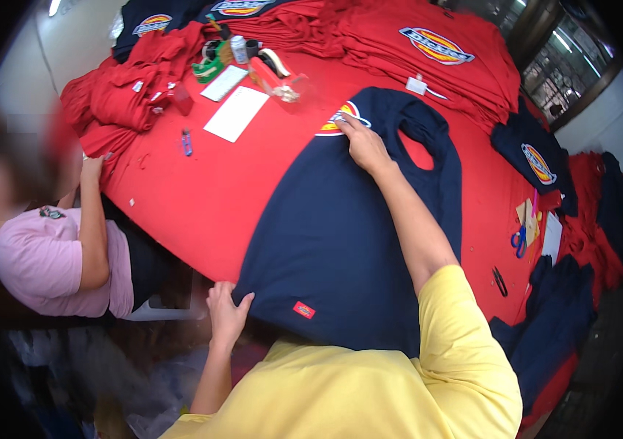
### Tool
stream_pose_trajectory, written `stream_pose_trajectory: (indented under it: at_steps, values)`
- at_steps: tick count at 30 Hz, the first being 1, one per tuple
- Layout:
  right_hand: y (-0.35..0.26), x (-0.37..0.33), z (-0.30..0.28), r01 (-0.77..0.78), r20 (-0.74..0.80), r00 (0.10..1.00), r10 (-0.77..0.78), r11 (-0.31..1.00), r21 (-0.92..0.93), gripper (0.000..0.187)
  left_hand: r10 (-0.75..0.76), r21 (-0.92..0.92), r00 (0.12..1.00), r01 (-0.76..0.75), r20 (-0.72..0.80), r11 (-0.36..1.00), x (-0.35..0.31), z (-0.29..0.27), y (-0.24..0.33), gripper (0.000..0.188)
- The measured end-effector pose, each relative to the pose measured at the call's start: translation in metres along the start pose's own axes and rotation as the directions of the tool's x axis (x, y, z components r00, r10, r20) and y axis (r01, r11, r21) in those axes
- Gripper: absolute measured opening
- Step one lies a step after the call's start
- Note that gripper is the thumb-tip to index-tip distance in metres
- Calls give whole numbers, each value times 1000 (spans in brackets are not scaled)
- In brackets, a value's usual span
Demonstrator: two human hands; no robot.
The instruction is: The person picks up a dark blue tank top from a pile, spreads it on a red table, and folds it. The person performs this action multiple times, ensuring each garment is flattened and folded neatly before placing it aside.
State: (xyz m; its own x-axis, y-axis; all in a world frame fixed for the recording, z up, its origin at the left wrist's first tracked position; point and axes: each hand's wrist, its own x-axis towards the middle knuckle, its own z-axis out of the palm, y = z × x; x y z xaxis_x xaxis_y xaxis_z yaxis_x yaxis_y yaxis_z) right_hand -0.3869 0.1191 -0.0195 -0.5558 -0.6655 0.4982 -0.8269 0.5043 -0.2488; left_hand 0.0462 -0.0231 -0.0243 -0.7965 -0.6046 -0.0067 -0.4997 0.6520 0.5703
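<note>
A dark navy shirt (326,234) lies spread on the red-covered table, its hem toward me. It has a round-edged opening at its upper right, an oval printed emblem (331,126) in red, yellow and white, and a small red label (303,310) near the hem. My left hand (228,311) is closed on the hem's left corner at the table's near edge. Farther up, my right hand (364,145) has its fingertips drawn together on the cloth at the emblem. My right forearm crosses above the shirt and covers part of it.
Stacked red shirts (436,55) line the far side. White cards (236,113), a tape dispenser (275,73) and a small blue tool (187,143) lie beyond the shirt. At right are blue-handled scissors (520,238) and black thread snips (500,281). A person in pink (48,252) handles red cloth at left.
</note>
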Motion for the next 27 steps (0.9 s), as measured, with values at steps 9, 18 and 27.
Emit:
stream_pose_trajectory:
  at_steps: [9,18,27]
  values:
    - [1,116,-34,-71,-397,916,51,997,-36,15,-117,-713,879,-289,-462,639,48,-126,54,21]
    - [102,92,-194,109,-261,802,537,299,948,26,908,-410,288,-900,-306,147,14,-139,219,34]
    - [182,-207,-184,-773,-220,604,766,630,74,35,892,-385,334,-813,304,436,7,16,214,58]
